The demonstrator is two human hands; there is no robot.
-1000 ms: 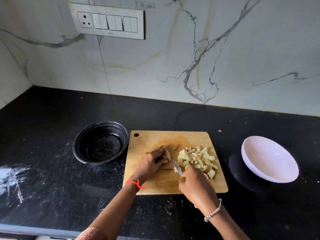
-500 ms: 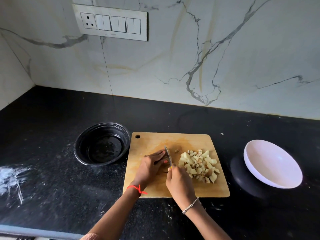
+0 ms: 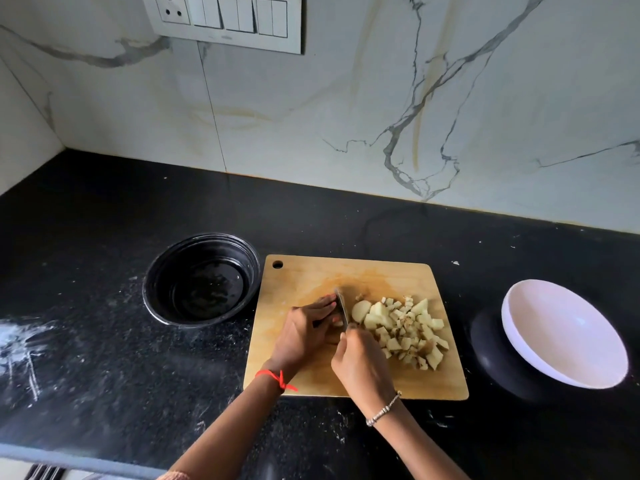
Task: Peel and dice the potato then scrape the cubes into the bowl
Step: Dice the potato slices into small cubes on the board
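**Last piece under the knife**

The right hand (image 3: 360, 365) was wrapped round the handle of a knife (image 3: 342, 310). Its narrow steel blade stood edge-down on the board, pointing away from the person. Close against the blade's left face, the left hand (image 3: 304, 330) arched its fingers over an uncut potato piece (image 3: 337, 322), which was mostly hidden beneath them. That grip probably pinned the piece while keeping the fingertips behind the edge.

Right of the blade lay a loose heap of pale, matt cubes (image 3: 405, 329), uneven in size, with one rounded chunk nearest the knife. They seemed set aside to leave the cutting spot free.

Everything sat on a square wooden cutting board (image 3: 433, 382) with rounded corners and a hanging hole. A smooth, shallow white bowl (image 3: 554, 341) sat just right of the board on the speckled black worktop (image 3: 104, 341), probably placed ready for the scraping. A glossy black bowl (image 3: 204, 289) stood just left.
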